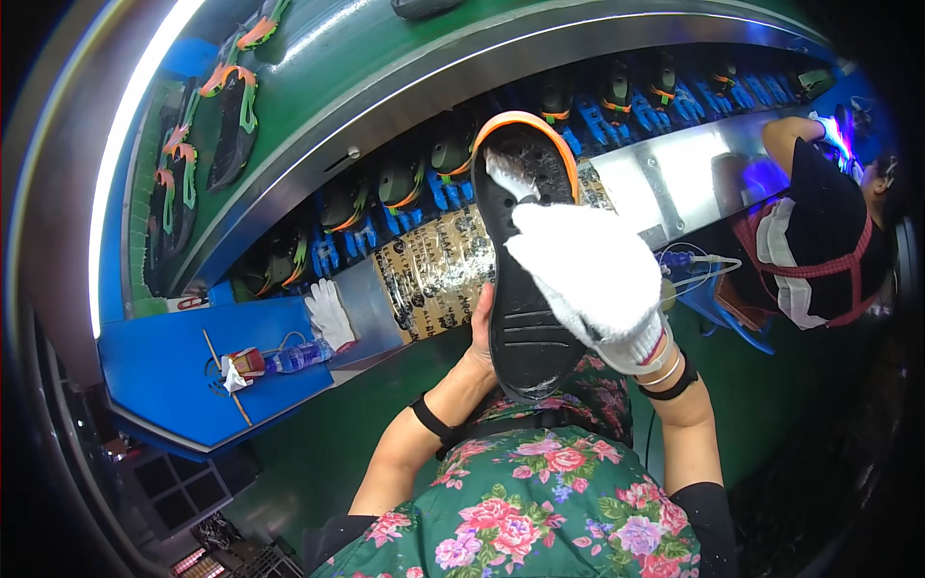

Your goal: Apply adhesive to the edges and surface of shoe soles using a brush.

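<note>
A black shoe sole [525, 308] with an orange rim around its toe stands up lengthwise in front of me, toe end away. My left hand [482, 329], bare, grips its left edge, with the fingers mostly hidden behind it. Over the sole's right half is my right hand [593, 275] in a white knitted glove, closed around a brush [513, 175] whose handle is hidden by the glove. The brush's pale bristles touch the inner face near the toe, where the surface looks wet and shiny.
Beyond runs a metal line of dark shoe uppers [403, 188] on blue holders. Taped cardboard [438, 265] covers its near edge. A blue side table [173, 356] holds a white glove [330, 313] and a plastic bottle [301, 356]. More soles [231, 130] lie on the green upper belt. A co-worker [809, 231] sits right.
</note>
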The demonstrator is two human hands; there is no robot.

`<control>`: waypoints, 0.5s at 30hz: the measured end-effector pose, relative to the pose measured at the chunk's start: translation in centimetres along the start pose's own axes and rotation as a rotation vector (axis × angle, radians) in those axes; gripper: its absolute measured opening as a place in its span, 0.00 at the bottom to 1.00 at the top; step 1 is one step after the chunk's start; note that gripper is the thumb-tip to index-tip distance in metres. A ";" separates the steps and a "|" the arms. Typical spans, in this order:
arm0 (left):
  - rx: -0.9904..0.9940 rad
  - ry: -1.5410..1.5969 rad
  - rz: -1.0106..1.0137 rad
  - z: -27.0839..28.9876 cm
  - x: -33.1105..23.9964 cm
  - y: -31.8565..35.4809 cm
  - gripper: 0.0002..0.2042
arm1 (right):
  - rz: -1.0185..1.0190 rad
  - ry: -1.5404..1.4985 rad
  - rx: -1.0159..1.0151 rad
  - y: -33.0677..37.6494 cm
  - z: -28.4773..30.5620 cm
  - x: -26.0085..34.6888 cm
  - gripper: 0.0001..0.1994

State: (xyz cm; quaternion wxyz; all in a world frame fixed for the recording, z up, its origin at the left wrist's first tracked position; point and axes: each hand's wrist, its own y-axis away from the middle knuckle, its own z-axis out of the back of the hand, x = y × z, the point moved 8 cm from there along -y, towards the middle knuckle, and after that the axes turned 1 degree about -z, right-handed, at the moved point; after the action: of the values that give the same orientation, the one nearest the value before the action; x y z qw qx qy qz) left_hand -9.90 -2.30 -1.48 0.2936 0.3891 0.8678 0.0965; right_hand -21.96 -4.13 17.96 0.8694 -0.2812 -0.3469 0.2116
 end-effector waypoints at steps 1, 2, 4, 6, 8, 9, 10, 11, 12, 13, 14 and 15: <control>0.002 -0.003 -0.003 0.8 0.5 -0.2 0.46 | 0.011 -0.006 0.022 0.2 -0.4 0.5 0.20; 0.229 0.331 0.016 0.4 1.0 -0.4 0.46 | 0.026 -0.019 0.044 0.4 -1.0 0.8 0.20; 0.406 0.687 0.056 -0.1 0.8 -0.3 0.45 | 0.004 -0.132 0.020 0.6 -1.1 0.5 0.21; 0.363 0.625 0.043 0.5 0.6 -0.8 0.44 | -0.051 -0.348 -0.025 0.8 -0.9 -0.4 0.21; 0.318 0.559 0.009 1.3 0.5 -1.0 0.44 | -0.057 -0.174 -0.080 0.7 -0.5 -0.8 0.20; 0.311 0.476 -0.016 1.8 0.3 -1.1 0.43 | -0.068 -0.120 -0.100 0.8 -0.4 -1.1 0.19; 0.293 0.421 -0.029 1.8 0.1 -1.1 0.43 | -0.064 -0.119 -0.038 0.7 -0.3 -0.9 0.18; 0.276 0.368 -0.041 1.9 0.0 -1.1 0.42 | -0.070 -0.122 -0.043 1.3 -0.5 -1.0 0.18; 0.270 0.363 -0.037 2.1 0.2 -1.2 0.42 | -0.056 -0.094 0.018 2.1 -1.7 -0.8 0.19; 0.316 0.424 -0.037 2.0 0.1 -1.3 0.43 | -0.039 -0.068 0.078 2.4 -2.6 -0.5 0.20; 0.362 0.487 -0.038 1.9 -0.2 -1.3 0.43 | -0.038 -0.161 0.026 2.2 -2.6 -0.4 0.18; 0.356 0.482 -0.037 2.2 -0.3 -1.2 0.43 | -0.041 -0.166 0.022 2.0 -2.5 -0.6 0.18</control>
State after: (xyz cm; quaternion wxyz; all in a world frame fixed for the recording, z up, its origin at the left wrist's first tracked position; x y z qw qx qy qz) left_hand -9.21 -3.47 -3.57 0.0081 0.3846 0.9226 0.0270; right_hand -20.95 -3.82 14.92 0.8449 -0.2460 -0.4210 0.2199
